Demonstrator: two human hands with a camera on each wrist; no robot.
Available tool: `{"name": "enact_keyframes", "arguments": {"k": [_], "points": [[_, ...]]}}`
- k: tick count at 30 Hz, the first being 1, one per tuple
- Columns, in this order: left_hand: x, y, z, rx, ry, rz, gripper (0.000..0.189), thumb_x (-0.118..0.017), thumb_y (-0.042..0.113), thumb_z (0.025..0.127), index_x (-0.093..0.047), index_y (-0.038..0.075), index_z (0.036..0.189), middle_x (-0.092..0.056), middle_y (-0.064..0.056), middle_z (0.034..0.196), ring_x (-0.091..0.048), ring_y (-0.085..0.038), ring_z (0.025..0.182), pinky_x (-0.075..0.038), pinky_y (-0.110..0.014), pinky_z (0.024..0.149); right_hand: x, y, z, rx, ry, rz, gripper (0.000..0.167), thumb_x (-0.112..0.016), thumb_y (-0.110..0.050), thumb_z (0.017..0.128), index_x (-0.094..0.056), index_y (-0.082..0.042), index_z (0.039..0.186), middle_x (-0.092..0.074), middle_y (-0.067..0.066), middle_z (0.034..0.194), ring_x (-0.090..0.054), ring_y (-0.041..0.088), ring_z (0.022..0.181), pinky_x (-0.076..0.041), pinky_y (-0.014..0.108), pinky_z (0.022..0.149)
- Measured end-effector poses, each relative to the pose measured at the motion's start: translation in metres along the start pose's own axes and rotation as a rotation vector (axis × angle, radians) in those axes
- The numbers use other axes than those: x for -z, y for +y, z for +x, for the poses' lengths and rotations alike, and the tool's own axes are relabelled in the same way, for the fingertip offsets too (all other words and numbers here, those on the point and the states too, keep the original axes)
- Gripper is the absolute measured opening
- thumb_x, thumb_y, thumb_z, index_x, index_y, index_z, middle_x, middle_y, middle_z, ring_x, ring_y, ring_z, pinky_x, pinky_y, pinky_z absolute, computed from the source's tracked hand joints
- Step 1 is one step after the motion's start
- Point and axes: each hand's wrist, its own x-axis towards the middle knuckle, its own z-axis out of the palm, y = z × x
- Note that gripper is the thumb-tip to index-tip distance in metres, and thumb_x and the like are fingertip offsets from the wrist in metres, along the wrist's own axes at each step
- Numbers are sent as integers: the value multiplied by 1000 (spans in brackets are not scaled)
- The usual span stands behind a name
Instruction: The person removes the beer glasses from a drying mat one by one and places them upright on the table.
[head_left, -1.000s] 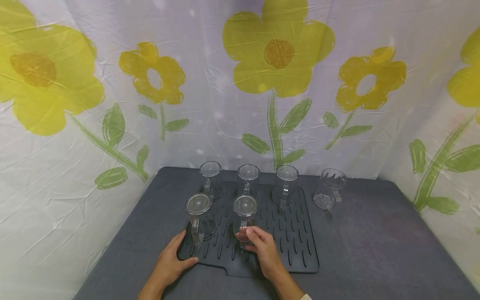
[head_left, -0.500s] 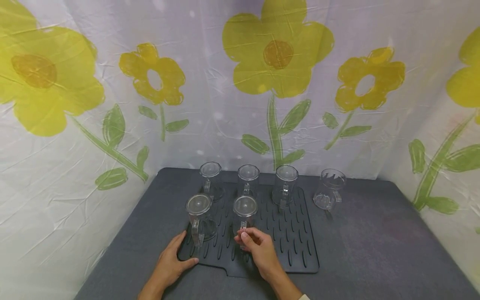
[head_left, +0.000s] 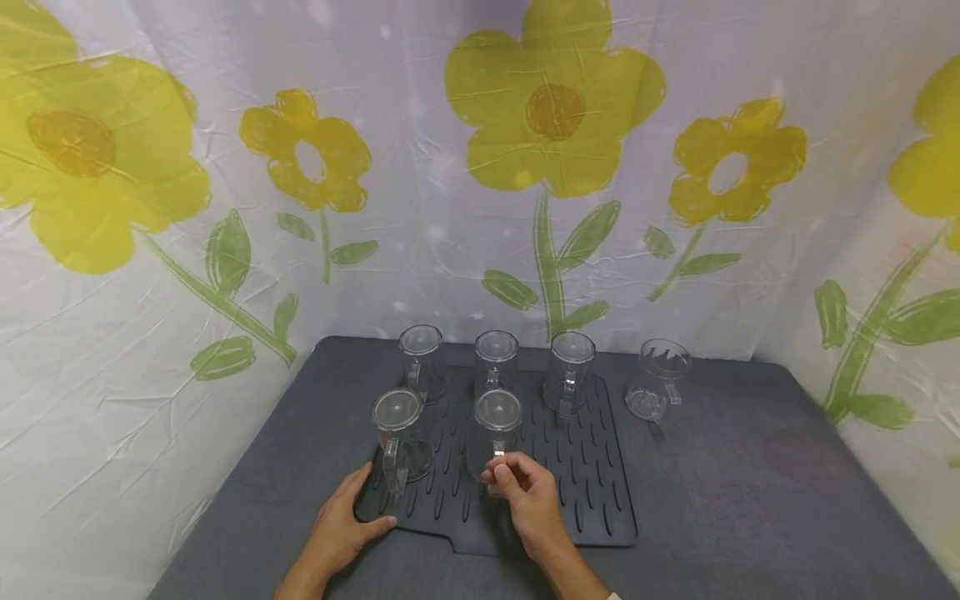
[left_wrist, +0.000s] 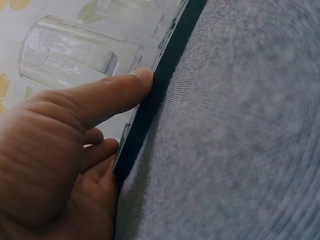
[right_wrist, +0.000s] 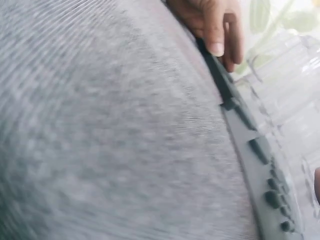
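Right grip [head_left: 534,504] pinching the handle [head_left: 498,451] of a clear mug [head_left: 498,411]; left grip [head_left: 337,523] bracing the corner of a dark mat [head_left: 603,527]!
The mug is perching upside down at the mat's front, beside a matching neighbour [head_left: 398,409]; whether its whole rim is touching, I cannot tell; the left grip is spreading wide round that corner; only fingertips are holding the handle, so an off-centre tug could be tipping the mug sideways; too light a left press, and the mat could be skidding across the worktop [head_left: 735,500].

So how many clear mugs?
6: back-left mug, back-middle mug, back-right mug and front-left mug on the drying mat, front-right mug in the right hand, upright mug off the mat's right edge. None seems hidden.
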Motion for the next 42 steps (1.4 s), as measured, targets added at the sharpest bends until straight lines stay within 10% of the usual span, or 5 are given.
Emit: {"name": "enact_keyframes", "arguments": {"k": [42], "points": [[0,0,1,2,-6,1,99,-89,30,68,-36,-8,144,-40,-30,141,-36,-48,129,-33,-61,102,62,-82,-12,303,142,61,16,-52,14,94,-58,28,98,-67,5,84,-62,16,72,-55,27,66]]}}
